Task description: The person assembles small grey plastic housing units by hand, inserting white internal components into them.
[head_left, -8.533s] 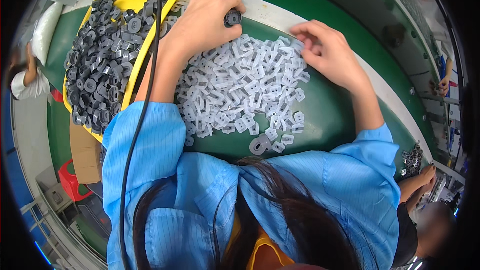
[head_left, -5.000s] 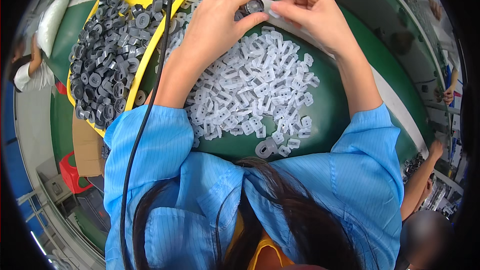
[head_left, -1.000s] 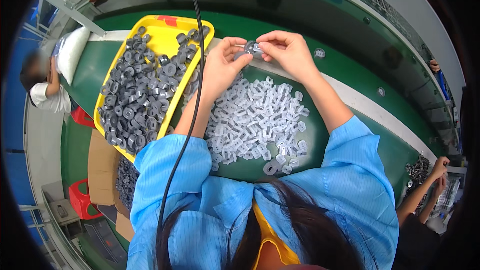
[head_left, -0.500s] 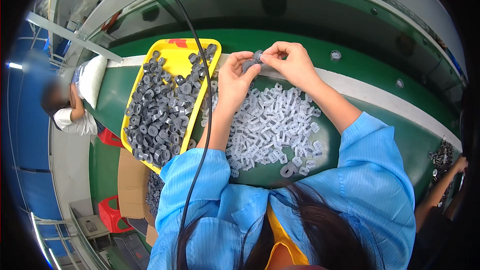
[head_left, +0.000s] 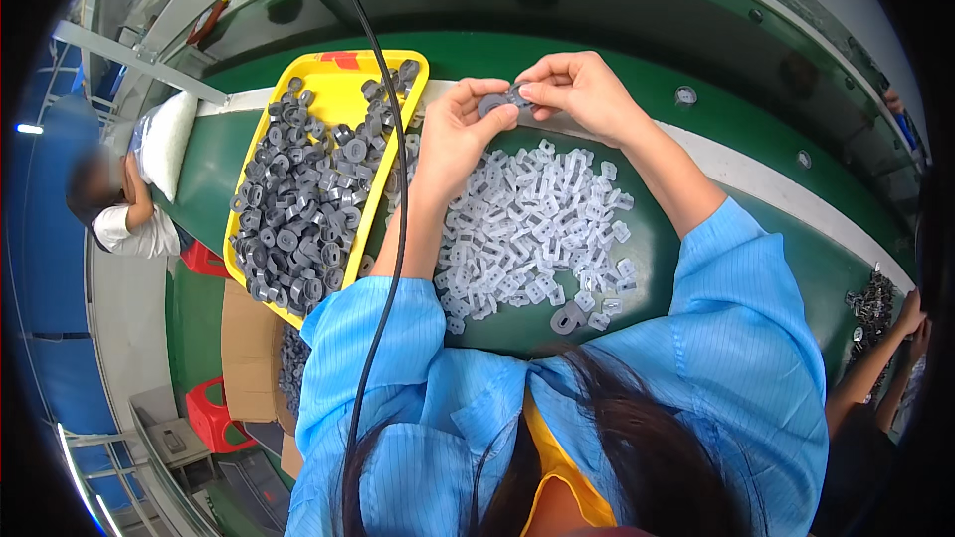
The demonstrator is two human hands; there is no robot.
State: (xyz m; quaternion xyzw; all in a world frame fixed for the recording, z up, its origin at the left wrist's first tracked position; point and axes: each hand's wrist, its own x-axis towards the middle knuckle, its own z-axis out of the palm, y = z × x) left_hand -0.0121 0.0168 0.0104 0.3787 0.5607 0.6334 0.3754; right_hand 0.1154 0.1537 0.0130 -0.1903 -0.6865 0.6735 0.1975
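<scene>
My left hand (head_left: 460, 139) is closed, pinching a grey round plastic part (head_left: 490, 105) between thumb and fingers. Against it, my right hand (head_left: 585, 97) pinches a second small grey plastic part (head_left: 516, 94) with thumb and forefinger. The two parts touch or nearly touch; fingertips cover some of both. Below my hands spreads a pile of small translucent white plastic pieces (head_left: 532, 224) on the green table. At the pile's near edge lies a loose grey round part (head_left: 568, 318). Left of my left forearm, a yellow tray (head_left: 406, 164) holds many grey round parts (head_left: 303, 209).
A black cable (head_left: 403, 179) hangs across the view over the tray's right side. Beneath the tray stands a cardboard box (head_left: 249, 348) with more grey parts. A red stool (head_left: 211, 416) is at lower left. Other people sit at far left and far right, the right one beside metal parts (head_left: 872, 308).
The view has shifted a little, so the tray and pile appear further left and up. Both hands stay together; the two grey parts now show more side by side between the fingertips.
</scene>
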